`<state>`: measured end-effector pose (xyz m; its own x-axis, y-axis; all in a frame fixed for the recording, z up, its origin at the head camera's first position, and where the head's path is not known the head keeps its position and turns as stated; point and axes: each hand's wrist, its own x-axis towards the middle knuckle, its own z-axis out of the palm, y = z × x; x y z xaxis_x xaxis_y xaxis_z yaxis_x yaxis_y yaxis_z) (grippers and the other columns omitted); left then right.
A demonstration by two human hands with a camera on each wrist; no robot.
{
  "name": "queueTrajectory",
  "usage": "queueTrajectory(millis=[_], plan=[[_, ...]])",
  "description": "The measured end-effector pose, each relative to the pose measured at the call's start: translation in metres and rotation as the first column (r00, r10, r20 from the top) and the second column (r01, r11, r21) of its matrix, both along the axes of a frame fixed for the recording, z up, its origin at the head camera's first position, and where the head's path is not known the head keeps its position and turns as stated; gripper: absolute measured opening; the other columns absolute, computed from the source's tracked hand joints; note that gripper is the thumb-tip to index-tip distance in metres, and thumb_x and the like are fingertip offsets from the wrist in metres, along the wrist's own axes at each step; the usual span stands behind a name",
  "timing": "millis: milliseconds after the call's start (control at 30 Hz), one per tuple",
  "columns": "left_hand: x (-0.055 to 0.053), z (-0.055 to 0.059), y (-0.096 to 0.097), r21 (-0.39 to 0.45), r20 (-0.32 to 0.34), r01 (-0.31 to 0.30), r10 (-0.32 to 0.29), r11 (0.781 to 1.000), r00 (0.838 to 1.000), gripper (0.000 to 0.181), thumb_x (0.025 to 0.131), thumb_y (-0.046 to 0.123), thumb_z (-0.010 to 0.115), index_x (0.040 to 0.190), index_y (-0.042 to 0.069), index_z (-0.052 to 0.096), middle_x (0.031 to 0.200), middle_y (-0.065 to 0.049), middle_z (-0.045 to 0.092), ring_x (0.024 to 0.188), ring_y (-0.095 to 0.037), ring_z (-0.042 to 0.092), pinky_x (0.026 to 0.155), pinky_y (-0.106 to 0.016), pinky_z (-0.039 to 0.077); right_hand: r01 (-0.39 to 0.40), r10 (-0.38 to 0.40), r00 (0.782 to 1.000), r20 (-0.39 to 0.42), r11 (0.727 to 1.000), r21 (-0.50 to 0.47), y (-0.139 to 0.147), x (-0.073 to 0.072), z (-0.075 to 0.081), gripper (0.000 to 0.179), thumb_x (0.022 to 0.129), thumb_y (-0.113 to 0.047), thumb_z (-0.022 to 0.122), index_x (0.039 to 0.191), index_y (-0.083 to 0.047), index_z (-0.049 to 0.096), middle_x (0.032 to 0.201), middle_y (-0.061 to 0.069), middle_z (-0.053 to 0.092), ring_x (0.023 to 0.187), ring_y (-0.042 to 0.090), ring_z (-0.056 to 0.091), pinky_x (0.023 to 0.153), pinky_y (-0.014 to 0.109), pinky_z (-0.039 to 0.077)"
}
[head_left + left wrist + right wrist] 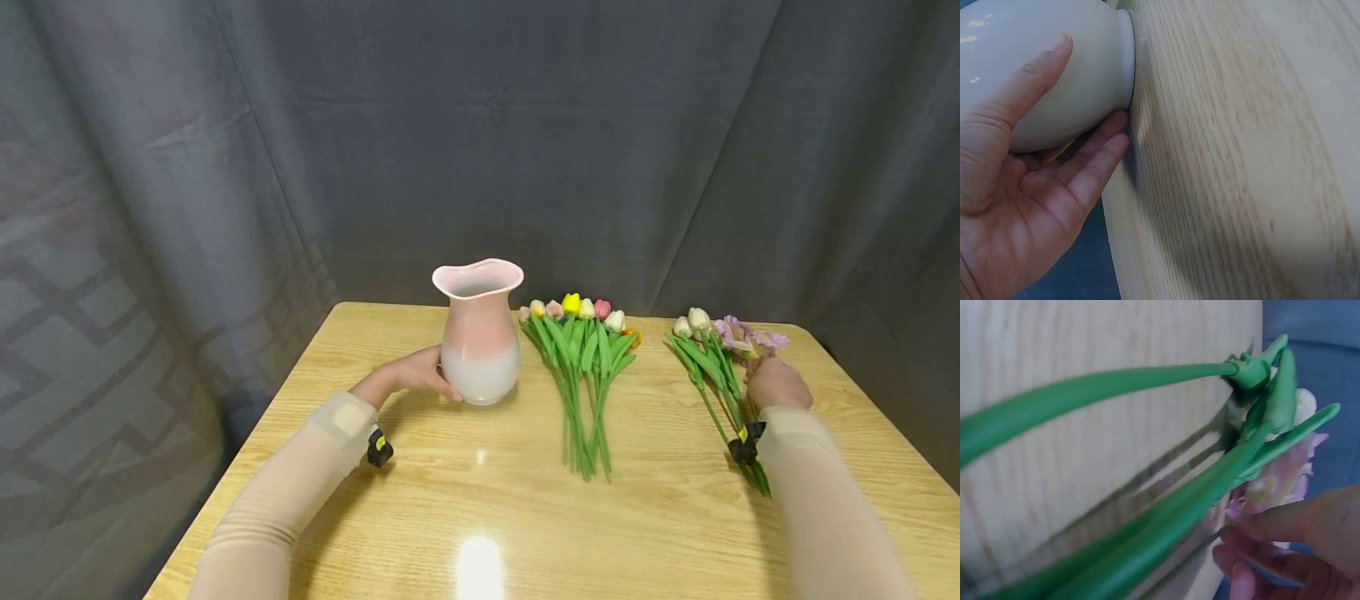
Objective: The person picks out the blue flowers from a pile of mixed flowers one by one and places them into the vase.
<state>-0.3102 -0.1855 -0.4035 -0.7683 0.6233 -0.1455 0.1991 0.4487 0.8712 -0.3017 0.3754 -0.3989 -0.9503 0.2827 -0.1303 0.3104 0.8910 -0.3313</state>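
A pink and white vase (482,350) with a wavy rim stands upright near the back of the table. My left hand (420,372) holds its lower left side; in the left wrist view the thumb lies along the vase (1091,69) and the fingers curve around near its base. At the right, my right hand (780,385) pinches the thin stem of a light purple flower (738,335) between thumb and fingers, close under the blossom. White tulips (699,318) with green stems lie right beside that flower, and green stems (1147,531) cross the right wrist view.
Between vase and right hand, a fanned bunch of tulips (585,358) in white, yellow, pink and orange lies with stems toward me. The wooden table (420,517) ends at dark grey curtains (480,150) behind. Black wrist cameras (379,448) sit on both sleeves.
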Motion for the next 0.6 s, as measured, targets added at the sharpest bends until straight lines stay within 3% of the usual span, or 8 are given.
queueTrajectory(millis=[167, 333, 467, 600], plan=[[-0.002, -0.002, 0.0, 0.004, -0.001, 0.013, -0.013, 1.0, 1.0, 0.084, 0.077, 0.008, 0.08, 0.146, 0.013, 0.032, 0.141, -0.009, 0.046, 0.122, -0.026, 0.05, 0.098, -0.041, 0.045, -0.03, 0.031, 0.999, -0.035, 0.999, 0.031, -0.01, -0.005, 0.008, 0.037, 0.096, -0.009, 0.04, 0.123, 0.014, 0.05, 0.115, 0.043, 0.052, 0.091, 0.054, 0.059, 0.058, 0.055, 0.049], [-0.001, 0.002, -0.001, -0.01, -0.01, -0.003, 0.002, 1.0, 1.0, 0.082, 0.077, 0.007, 0.08, 0.145, 0.011, 0.034, 0.139, -0.01, 0.048, 0.12, -0.026, 0.052, 0.097, -0.04, 0.046, -0.039, 0.049, 0.979, -0.197, 0.998, 0.053, -0.044, -0.01, 0.023, 0.033, 0.099, -0.013, 0.039, 0.125, 0.007, 0.048, 0.117, 0.04, 0.051, 0.099, 0.058, 0.054, 0.062, 0.06, 0.048], [-0.001, 0.002, -0.001, -0.012, -0.009, -0.011, 0.011, 1.0, 1.0, 0.082, 0.076, 0.006, 0.08, 0.144, 0.01, 0.035, 0.138, -0.011, 0.049, 0.119, -0.026, 0.052, 0.096, -0.039, 0.046, -0.1, 0.119, 0.932, -0.343, 0.992, 0.073, -0.081, -0.011, 0.032, 0.03, 0.1, -0.016, 0.045, 0.123, 0.003, 0.049, 0.115, 0.035, 0.053, 0.097, 0.055, 0.055, 0.064, 0.06, 0.047], [-0.002, -0.001, 0.001, 0.006, 0.001, 0.005, -0.005, 1.0, 1.0, 0.081, 0.076, 0.005, 0.08, 0.144, 0.011, 0.035, 0.138, -0.01, 0.049, 0.119, -0.025, 0.052, 0.095, -0.038, 0.047, -0.199, 0.218, 0.854, -0.472, 0.976, 0.09, -0.121, -0.007, 0.034, 0.026, 0.098, -0.016, 0.052, 0.117, 0.002, 0.055, 0.105, 0.028, 0.059, 0.086, 0.048, 0.061, 0.058, 0.055, 0.048]])
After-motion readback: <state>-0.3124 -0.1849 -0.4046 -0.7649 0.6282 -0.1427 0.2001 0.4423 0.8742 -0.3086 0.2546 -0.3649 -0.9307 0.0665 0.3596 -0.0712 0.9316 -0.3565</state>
